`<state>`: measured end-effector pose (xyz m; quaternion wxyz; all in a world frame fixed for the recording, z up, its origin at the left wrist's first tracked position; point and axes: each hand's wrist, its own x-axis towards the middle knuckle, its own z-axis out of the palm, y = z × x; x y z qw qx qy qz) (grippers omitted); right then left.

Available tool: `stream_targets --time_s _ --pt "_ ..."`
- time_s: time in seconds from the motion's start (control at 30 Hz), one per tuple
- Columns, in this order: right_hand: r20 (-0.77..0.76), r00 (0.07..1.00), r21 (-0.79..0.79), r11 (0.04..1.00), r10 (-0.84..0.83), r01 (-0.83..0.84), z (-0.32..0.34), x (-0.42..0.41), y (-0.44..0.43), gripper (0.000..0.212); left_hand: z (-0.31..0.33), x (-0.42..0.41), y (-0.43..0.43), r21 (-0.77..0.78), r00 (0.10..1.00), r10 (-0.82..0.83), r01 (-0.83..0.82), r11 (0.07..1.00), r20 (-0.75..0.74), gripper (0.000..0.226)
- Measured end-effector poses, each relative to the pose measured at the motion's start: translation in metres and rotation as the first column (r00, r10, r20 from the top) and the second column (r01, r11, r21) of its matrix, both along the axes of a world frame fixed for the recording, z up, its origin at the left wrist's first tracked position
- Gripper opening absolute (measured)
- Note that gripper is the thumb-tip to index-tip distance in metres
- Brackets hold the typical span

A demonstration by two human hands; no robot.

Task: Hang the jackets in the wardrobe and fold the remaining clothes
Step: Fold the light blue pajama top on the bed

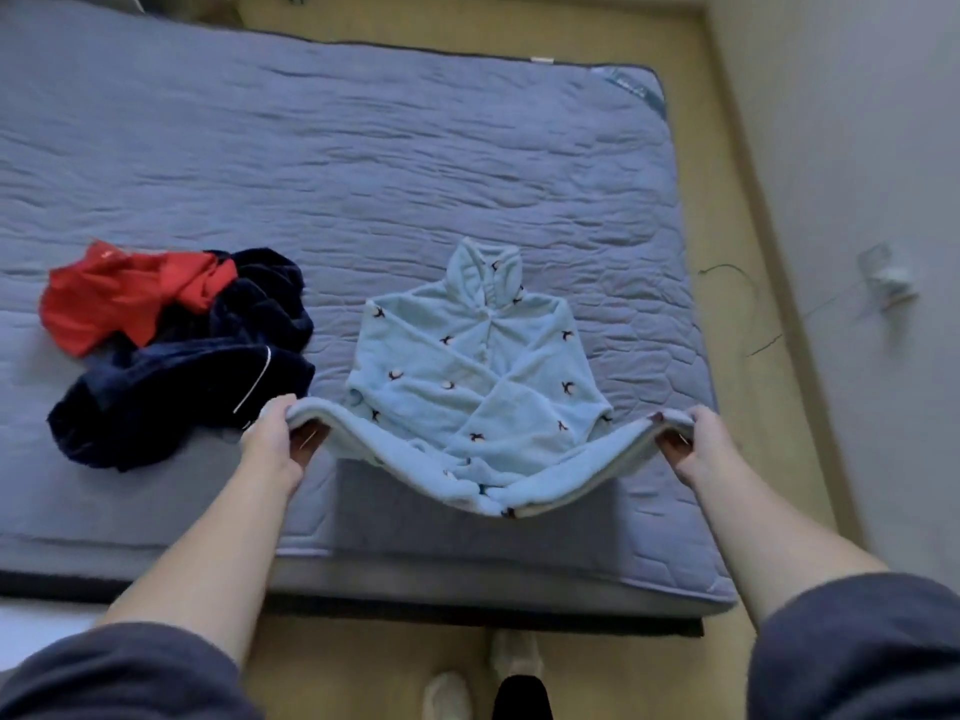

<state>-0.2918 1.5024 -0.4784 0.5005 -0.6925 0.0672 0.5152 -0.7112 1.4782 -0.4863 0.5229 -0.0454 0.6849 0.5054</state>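
While the left hand and right hand each pinch a bottom corner of the light blue fleece top, lifting its hem off the mattress near the front edge, its sleeves lie crossed.

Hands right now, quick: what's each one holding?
Left hand: closed, gripping the left hem corner of the light blue fleece pajama top.
Right hand: closed, gripping its right hem corner.

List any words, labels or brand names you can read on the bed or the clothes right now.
None can be read.
Corner label on the mattress: lettering too blurred.
White tag on its far edge: too small.
Blue fleece top: small printed figures only, no words.
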Motion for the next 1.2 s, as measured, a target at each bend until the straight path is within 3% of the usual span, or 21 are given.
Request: stream_targets --time_s 0.17,0.23,0.3,0.37,0.43,0.47,0.53,0.57,0.6,0.67,0.8,0.9,1.03,1.2 --pt "0.17 0.985 0.288 0.958 -0.028 -0.022 0.045 -0.006 0.143 0.033 0.051 0.015 0.131 0.327 0.981 -0.149 0.183 0.927 -0.128 0.006" --pt "0.23 0.958 0.338 0.91 0.17 -0.242 0.047 -0.011 0.176 0.052 0.05 0.026 0.158 0.315 0.955 -0.239 0.284 0.906 -0.174 0.015" --pt "0.361 0.842 0.24 0.833 0.4 -0.499 0.024 -0.016 0.185 0.067 0.033 0.043 0.166 0.23 0.912 -0.31 0.373 0.899 -0.269 0.044" --pt "0.525 0.61 0.053 0.692 0.594 -0.72 -0.018 -0.023 0.167 0.071 0.002 0.064 0.154 0.104 0.835 -0.373 0.447 0.888 -0.405 0.055" --pt "0.584 0.216 -0.245 0.424 0.782 -0.872 -0.068 -0.028 0.134 0.074 -0.039 0.079 0.128 -0.134 0.628 -0.56 0.592 0.794 -0.541 0.061" --pt "0.546 -0.023 -0.409 0.242 0.838 -0.88 -0.093 -0.03 0.116 0.077 -0.061 0.084 0.114 -0.273 0.466 -0.673 0.666 0.695 -0.575 0.062" --pt "0.393 -0.457 -0.684 -0.079 0.798 -0.725 -0.136 -0.034 0.087 0.084 -0.102 0.091 0.088 -0.534 0.05 -0.817 0.734 0.42 -0.574 0.066" --pt "0.324 -0.604 -0.771 -0.167 0.728 -0.615 -0.152 -0.037 0.078 0.088 -0.121 0.092 0.081 -0.667 -0.171 -0.83 0.688 0.285 -0.531 0.071" --pt "0.29 -0.692 -0.824 -0.196 0.661 -0.532 -0.164 -0.04 0.074 0.092 -0.136 0.094 0.077 -0.773 -0.35 -0.812 0.607 0.184 -0.468 0.076" --pt "0.308 -0.763 -0.877 -0.141 0.568 -0.459 -0.184 -0.047 0.076 0.098 -0.161 0.096 0.082 -0.876 -0.546 -0.745 0.471 0.105 -0.383 0.085" --pt "0.329 -0.836 -0.919 -0.053 0.44 -0.39 -0.223 -0.057 0.105 0.088 -0.211 0.095 0.105 -0.947 -0.718 -0.64 0.316 0.051 -0.274 0.095" --pt "0.341 -0.839 -0.924 -0.016 0.425 -0.383 -0.25 -0.065 0.126 0.084 -0.247 0.092 0.123 -0.964 -0.768 -0.592 0.261 0.057 -0.243 0.082" --pt "0.398 -0.816 -0.905 0.034 0.42 -0.424 -0.267 -0.07 0.125 0.059 -0.263 0.093 0.132 -0.929 -0.814 -0.45 0.343 0.14 -0.368 0.045" --pt "0.407 -0.791 -0.887 -0.01 0.458 -0.462 -0.242 -0.067 0.097 0.048 -0.242 0.082 0.113 -0.961 -0.859 -0.447 0.278 0.005 -0.25 0.058"
